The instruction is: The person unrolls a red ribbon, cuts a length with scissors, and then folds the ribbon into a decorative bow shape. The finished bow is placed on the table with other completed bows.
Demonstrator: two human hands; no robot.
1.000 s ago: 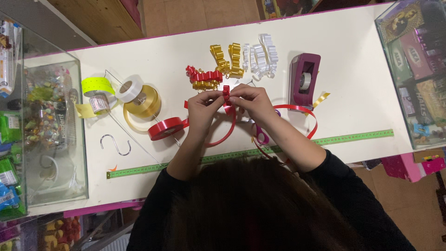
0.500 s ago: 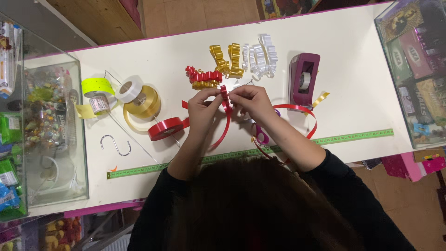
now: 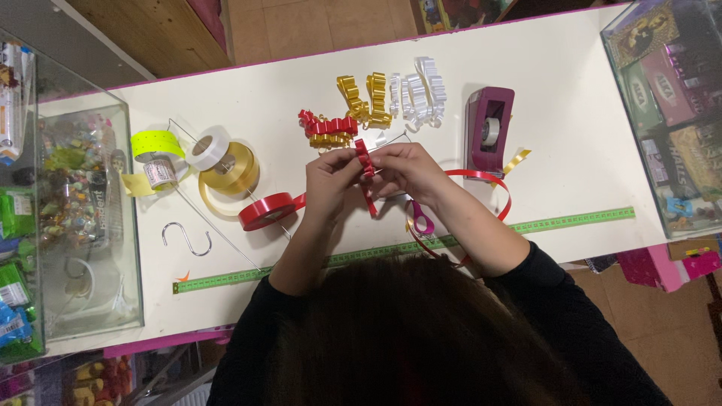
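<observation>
Little has shifted: I see both hands still pinching glossy red ribbon (image 3: 366,162). Left hand (image 3: 331,174) and right hand (image 3: 406,169) fingers grasp its folded loops.

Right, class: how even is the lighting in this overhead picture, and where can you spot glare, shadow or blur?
Head view: even, soft light on the white table; short shadows beside the tape dispenser; glare on the glass case at left; the dark hair, nearest the lens, is slightly soft.
</observation>
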